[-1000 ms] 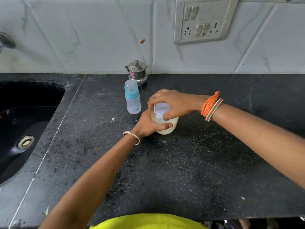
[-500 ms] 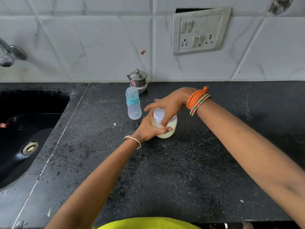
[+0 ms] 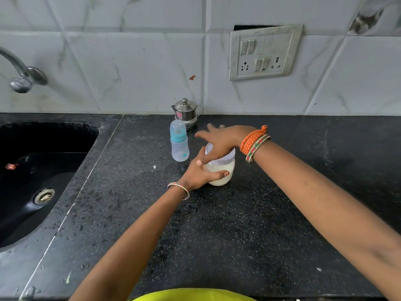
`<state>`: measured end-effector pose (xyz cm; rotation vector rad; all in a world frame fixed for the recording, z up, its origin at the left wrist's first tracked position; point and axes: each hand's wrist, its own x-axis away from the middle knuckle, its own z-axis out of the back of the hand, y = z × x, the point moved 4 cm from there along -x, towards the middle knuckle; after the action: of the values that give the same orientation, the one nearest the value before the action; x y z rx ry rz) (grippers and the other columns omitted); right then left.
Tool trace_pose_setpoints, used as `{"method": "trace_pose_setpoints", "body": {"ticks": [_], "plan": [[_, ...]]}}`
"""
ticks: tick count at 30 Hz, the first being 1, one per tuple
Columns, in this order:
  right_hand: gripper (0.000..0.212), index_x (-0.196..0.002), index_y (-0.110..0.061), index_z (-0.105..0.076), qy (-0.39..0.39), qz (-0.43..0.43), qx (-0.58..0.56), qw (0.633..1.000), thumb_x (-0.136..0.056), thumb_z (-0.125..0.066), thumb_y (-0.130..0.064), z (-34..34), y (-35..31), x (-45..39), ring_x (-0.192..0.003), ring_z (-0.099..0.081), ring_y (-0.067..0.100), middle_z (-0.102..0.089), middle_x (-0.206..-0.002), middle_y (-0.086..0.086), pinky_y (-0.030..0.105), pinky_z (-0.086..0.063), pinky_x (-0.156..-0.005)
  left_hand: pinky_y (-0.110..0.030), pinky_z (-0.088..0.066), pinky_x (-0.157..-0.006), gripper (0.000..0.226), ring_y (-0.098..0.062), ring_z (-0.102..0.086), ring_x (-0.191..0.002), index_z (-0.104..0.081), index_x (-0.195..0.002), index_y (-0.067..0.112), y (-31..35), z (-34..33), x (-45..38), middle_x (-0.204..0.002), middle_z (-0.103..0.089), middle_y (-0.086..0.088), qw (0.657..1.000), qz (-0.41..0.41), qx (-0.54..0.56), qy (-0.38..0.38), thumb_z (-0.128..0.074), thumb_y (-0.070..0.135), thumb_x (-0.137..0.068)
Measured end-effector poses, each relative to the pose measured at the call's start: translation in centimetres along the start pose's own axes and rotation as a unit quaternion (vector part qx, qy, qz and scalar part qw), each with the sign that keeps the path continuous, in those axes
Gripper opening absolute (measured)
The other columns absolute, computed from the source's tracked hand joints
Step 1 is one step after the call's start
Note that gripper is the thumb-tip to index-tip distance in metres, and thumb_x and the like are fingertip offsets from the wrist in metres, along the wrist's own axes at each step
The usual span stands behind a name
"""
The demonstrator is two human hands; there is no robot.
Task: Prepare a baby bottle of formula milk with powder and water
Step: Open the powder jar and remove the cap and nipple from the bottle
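Black speckled stone is making up the counter [image 3: 238, 235], and near its middle the left hand [image 3: 200, 172] is curling its fingers and thumb around the side of a small jar [image 3: 221, 172] of white powder, holding it tight. The right hand [image 3: 221, 139] is sitting on the jar's white lid [image 3: 225, 156] with its thumb pressing down the lid's edge and its other fingers spreading out straight. The baby bottle [image 3: 179, 143] with the blue ring is standing up at ten o'clock from the jar, just beside it, and a little steel pot [image 3: 186, 112] is sitting farther back by the wall, with the dark sink [image 3: 43, 170] lying at nine o'clock.
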<state>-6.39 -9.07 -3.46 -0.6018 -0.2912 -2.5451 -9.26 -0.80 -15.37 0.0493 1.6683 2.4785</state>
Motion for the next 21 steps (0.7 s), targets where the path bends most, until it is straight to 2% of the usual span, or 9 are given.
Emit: {"method": "trace_pose_setpoints", "body": {"ticks": [2,4,7,9,11,13,15,19,21], "plan": [[0.094,-0.148,-0.015,-0.026,0.001,-0.034,0.008,0.999,-0.078,-0.047,-0.075,0.4,-1.1,0.8,-0.127,-0.045,0.038,-0.033,-0.150,0.016,0.049,-0.041,-0.099,-0.031,-0.042,-0.102,0.092,-0.010,-0.052,-0.117,-0.036,-0.134,0.024,-0.2,0.0,0.1,-0.127,-0.053,0.009,1.000,0.006,0.007,0.008,-0.082,0.044,-0.057],[0.084,-0.137,-0.008,-0.043,-0.009,-0.058,0.035,0.998,-0.081,-0.047,-0.071,0.1,-1.2,1.1,-0.107,-0.056,0.032,-0.052,-0.132,0.014,0.042,-0.046,-0.087,-0.032,-0.044,-0.101,0.093,-0.007,-0.053,-0.115,-0.037,-0.134,0.024,-0.2,-0.1,0.0,-0.124,-0.054,0.010,1.000,0.003,-0.008,0.003,-0.080,0.047,-0.055],[0.066,-0.137,-0.017,-0.041,0.002,-0.002,0.054,0.999,-0.083,-0.066,-0.046,0.3,-1.3,1.0,-0.112,-0.054,0.029,-0.050,-0.133,0.010,0.039,-0.045,-0.084,-0.031,-0.041,-0.104,0.100,-0.009,-0.051,-0.120,-0.032,-0.138,0.025,-0.3,0.0,-0.3,-0.130,-0.052,0.008,1.000,0.007,-0.014,0.002,-0.081,0.049,-0.054],[0.072,-0.137,-0.024,-0.038,-0.003,0.053,0.036,0.998,-0.076,-0.076,-0.026,0.7,-1.0,1.3,-0.115,-0.050,0.029,-0.047,-0.132,0.010,0.040,-0.046,-0.086,-0.026,-0.040,-0.102,0.104,-0.009,-0.050,-0.121,-0.029,-0.139,0.026,-0.5,0.0,-0.4,-0.132,-0.052,0.009,1.000,0.005,-0.014,0.006,-0.082,0.050,-0.053],[0.075,-0.132,-0.027,-0.038,0.013,0.077,-0.023,0.997,-0.070,-0.078,-0.015,0.7,0.0,1.4,-0.103,-0.050,0.025,-0.047,-0.123,0.008,0.037,-0.047,-0.072,-0.022,-0.040,-0.098,0.102,-0.006,-0.050,-0.118,-0.029,-0.138,0.030,-0.6,0.0,-0.4,-0.128,-0.052,0.012,1.000,0.005,-0.010,0.006,-0.083,0.051,-0.053],[0.072,-0.124,-0.029,-0.038,0.049,0.079,-0.114,0.989,-0.066,-0.078,-0.014,0.3,1.2,1.6,-0.087,-0.053,0.020,-0.045,-0.110,0.004,0.028,-0.045,-0.052,-0.024,-0.042,-0.096,0.094,-0.005,-0.052,-0.115,-0.032,-0.129,0.035,-0.8,0.0,-0.4,-0.123,-0.053,0.015,1.000,0.008,-0.006,0.010,-0.084,0.050,-0.053],[0.069,-0.118,-0.029,-0.036,0.079,0.074,-0.217,0.970,-0.066,-0.079,-0.013,-0.3,2.4,1.8,-0.076,-0.055,0.017,-0.042,-0.103,0.002,0.023,-0.048,-0.043,-0.027,-0.044,-0.096,0.089,-0.005,-0.052,-0.113,-0.033,-0.125,0.034,-0.9,-0.1,-0.4,-0.120,-0.053,0.017,1.000,0.006,0.007,0.011,-0.085,0.046,-0.054],[0.068,-0.114,-0.024,-0.031,0.078,0.038,-0.315,0.945,-0.068,-0.081,-0.017,-2.1,4.2,1.9,-0.073,-0.063,0.019,-0.048,-0.108,0.008,0.026,-0.058,-0.052,-0.007,-0.039,-0.090,0.094,0.006,-0.048,-0.113,-0.023,-0.133,0.026,-0.3,0.0,-0.9,-0.122,-0.045,0.019,0.999,-0.011,0.017,-0.025,-0.086,0.021,-0.064],[0.071,-0.113,-0.023,-0.026,0.055,-0.012,-0.352,0.934,-0.070,-0.082,-0.029,-3.1,5.0,1.7,-0.067,-0.067,0.019,-0.053,-0.103,0.009,0.025,-0.058,-0.051,-0.004,-0.036,-0.093,0.099,0.001,-0.044,-0.118,-0.014,-0.139,0.017,0.1,0.1,-1.3,-0.126,-0.040,0.016,0.998,-0.013,0.000,-0.054,-0.084,0.016,-0.067]]}}
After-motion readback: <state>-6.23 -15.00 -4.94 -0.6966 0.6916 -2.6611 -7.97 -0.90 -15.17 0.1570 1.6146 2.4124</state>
